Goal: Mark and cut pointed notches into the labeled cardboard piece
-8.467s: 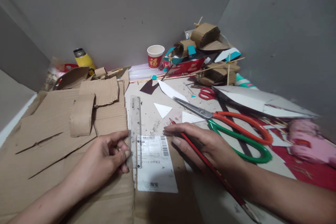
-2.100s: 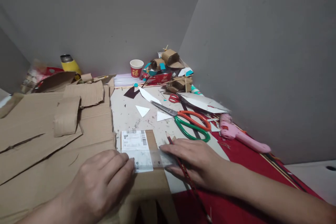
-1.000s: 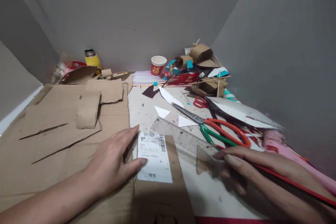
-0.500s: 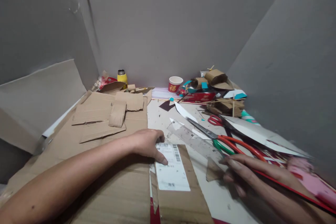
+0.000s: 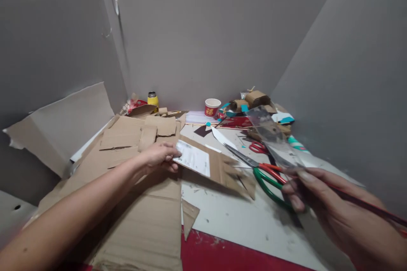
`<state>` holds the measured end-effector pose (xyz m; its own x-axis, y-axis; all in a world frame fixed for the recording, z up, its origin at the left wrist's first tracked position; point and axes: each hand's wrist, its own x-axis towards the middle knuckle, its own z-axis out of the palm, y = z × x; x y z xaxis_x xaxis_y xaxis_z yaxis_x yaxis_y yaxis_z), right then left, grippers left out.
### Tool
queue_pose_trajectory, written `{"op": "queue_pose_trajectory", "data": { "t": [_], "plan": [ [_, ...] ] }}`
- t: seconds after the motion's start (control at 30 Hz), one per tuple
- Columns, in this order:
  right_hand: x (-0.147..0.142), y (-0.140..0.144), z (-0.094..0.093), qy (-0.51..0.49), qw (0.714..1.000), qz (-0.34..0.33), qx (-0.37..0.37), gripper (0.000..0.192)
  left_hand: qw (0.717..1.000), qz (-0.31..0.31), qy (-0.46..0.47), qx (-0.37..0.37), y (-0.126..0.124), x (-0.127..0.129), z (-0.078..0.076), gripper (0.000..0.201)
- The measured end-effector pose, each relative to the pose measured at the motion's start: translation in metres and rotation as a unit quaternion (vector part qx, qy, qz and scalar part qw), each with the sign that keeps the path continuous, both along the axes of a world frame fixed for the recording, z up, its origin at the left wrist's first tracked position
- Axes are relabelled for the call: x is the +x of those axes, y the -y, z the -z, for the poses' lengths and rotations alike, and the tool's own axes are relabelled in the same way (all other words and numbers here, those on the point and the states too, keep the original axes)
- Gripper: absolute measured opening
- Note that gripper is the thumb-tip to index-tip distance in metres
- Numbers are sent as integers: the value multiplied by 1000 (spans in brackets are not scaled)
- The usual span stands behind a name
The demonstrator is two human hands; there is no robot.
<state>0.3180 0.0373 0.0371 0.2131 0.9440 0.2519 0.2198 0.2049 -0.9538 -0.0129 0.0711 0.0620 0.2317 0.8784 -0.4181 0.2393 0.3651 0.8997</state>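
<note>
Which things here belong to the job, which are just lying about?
Belong, judging by the hands:
- labelled cardboard, in left hand
- clear ruler and pencil, in right hand
- large scissors, possibly

Apparently lying about:
- paper cup
- yellow bottle

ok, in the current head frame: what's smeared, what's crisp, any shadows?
Head view: motion-like smear on the clear plastic ruler, right hand and the jagged end of the white-labelled brown cardboard piece, label print mostly unreadable; head view: red-and-white paper cup fairly crisp; head view: dark shadow beside the left forearm on the large tan cardboard sheet.
</note>
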Motion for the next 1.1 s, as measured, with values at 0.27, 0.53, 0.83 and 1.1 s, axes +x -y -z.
{"op": "queue_pose_trajectory", "data": {
  "t": [0.27, 0.53, 0.83, 1.1],
  "plan": [
    [-4, 5, 4, -111, 987, -102, -63, 37, 983, -142, 116, -4, 52, 31, 24, 12],
    [-14, 7, 13, -94, 976, -165, -104, 40, 971, -177, 159, 12, 68, 59, 39, 23],
    [-1, 13, 2, -88, 988, -124, 10, 25, 987, -97, 123, 40, 58, 33, 27, 25],
    [-1, 14, -2, -39, 991, -129, 6, 25, 998, 40, 44, 33, 30, 22, 10, 26]
  ]
}}
